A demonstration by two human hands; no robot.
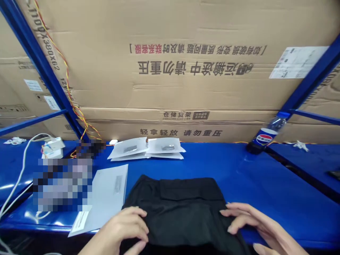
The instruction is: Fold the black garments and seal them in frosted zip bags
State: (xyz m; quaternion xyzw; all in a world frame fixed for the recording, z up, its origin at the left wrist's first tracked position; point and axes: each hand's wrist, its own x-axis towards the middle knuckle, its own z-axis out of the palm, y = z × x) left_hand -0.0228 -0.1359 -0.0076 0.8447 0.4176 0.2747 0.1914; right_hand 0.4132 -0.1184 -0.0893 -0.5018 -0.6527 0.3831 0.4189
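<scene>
The black cloth (183,219) looks soft, light — best held by its side edges. Left hand (127,226) and right hand (256,219) touch there; whether fingers (136,211) pinch, I cannot tell.

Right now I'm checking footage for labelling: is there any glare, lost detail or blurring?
Head view: white glare on the blue shelf, near left; head view: the black fabric loses detail in darkness at bottom; head view: a pixelated patch at left hides what's there; head view: fine print on the white label, upper right, is unreadable.
</scene>
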